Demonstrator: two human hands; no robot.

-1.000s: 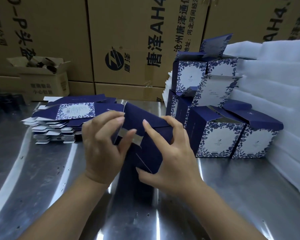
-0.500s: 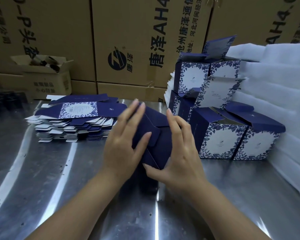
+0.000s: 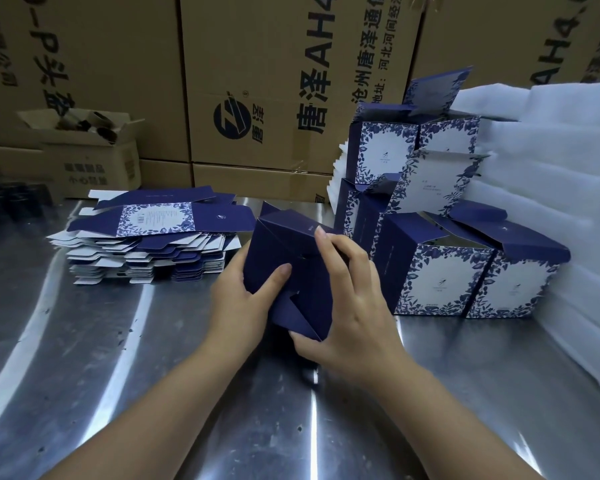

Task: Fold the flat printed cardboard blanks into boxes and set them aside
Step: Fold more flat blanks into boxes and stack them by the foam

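Head: steel table (image 3: 84, 358), brown cartons (image 3: 257, 81) behind.

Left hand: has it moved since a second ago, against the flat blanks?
Yes. The left hand, holding the box, shifted right, off the right end of the stack of flat blanks.

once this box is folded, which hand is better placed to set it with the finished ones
Right, probably: the right hand grips the box on the side nearest the finished boxes; the left hand sits toward the flat blanks.
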